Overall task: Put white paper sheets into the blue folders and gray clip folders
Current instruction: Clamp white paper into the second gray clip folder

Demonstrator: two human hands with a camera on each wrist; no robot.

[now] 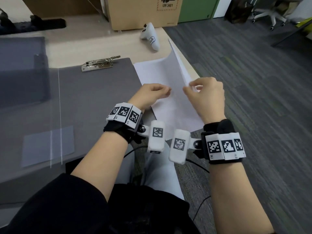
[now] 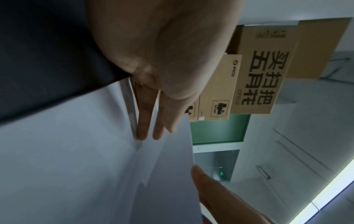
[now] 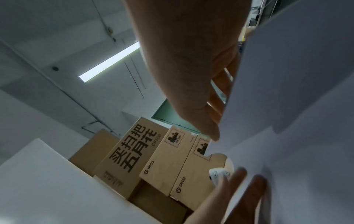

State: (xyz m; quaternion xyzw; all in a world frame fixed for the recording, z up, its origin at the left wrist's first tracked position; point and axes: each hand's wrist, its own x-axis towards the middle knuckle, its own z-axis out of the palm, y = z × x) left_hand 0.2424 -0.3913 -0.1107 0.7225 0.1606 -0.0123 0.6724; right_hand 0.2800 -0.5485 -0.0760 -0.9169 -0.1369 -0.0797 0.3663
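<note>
Right hand (image 1: 205, 97): thumb and fingers pinch the near right edge of the top paper sheet (image 1: 177, 65), which is lifted and curls up toward the far side. Left hand (image 1: 150, 94): fingers curled, tips resting on the paper stack (image 1: 175, 112) beneath; the left wrist view shows the fingers (image 2: 142, 121) lying side by side along the sheets. The stack sits at the right edge of the table (image 1: 94, 46), just right of the open gray clip folder (image 1: 94, 98), whose metal clip (image 1: 99, 63) is at its far edge. A white controller (image 1: 151, 37) lies far of the paper, a cardboard box (image 1: 143, 12) behind it.
</note>
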